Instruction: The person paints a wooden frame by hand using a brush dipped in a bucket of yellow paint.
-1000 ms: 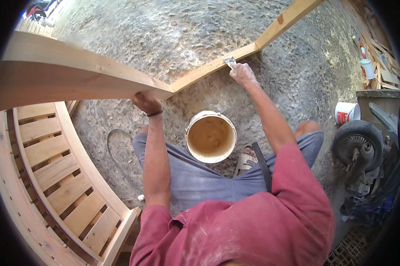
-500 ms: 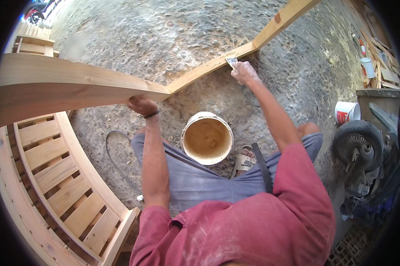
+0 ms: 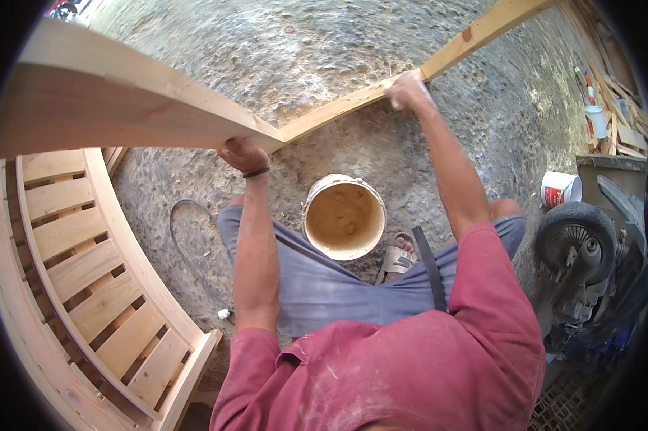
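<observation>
A wooden frame spans the view: a broad board point(image 3: 144, 108) at the left meets a narrow rail point(image 3: 338, 115), which joins another rail point(image 3: 475, 43) at the right. My left hand point(image 3: 243, 155) grips the broad board's lower edge near the first joint. On the narrow rail, close to the second joint, my right hand point(image 3: 409, 93) is closed round a putty knife, its blade now mostly hidden by the hand and motion blur. Pale dust covers the fingers. Between my legs stands a white bucket point(image 3: 307, 219) with tan paste point(image 3: 343, 215) inside.
At the left lies a curved slatted wooden piece point(image 3: 98, 269). A dark cable point(image 3: 173, 219) loops on the rough ground point(image 3: 324, 50). To the right are a white tub point(image 3: 562, 189), a wheel point(image 3: 574, 237) with machine parts, and wood scraps point(image 3: 622, 118).
My right hand has slid away and to the right along the narrow rail with the putty knife. The broad board's left part appears higher; my left hand keeps its hold.
</observation>
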Demonstrator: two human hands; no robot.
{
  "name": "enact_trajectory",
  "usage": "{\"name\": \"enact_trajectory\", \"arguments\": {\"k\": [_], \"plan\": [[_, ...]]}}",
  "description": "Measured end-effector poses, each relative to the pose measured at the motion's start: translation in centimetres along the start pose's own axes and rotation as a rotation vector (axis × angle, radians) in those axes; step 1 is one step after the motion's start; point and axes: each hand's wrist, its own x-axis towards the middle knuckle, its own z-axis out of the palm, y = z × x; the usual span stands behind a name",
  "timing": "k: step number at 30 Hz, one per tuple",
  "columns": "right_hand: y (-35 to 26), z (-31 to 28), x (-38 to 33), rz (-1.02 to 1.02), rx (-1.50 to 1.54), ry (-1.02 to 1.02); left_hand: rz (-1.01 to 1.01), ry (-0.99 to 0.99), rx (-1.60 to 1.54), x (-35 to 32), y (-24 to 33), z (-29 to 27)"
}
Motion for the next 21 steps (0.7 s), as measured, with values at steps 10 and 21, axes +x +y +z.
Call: {"name": "enact_trajectory", "arguments": {"k": [10,21], "plan": [[-4.3,3.8,-1.9,-0.348,-0.164,-0.281,0.314,0.022,0.195,0.5,1.5,0.0],[-7.0,4.6,-4.7,-0.265,-0.132,-0.284,-0.115,-0.056,-0.301,1.4,3.7,0.1]]}}
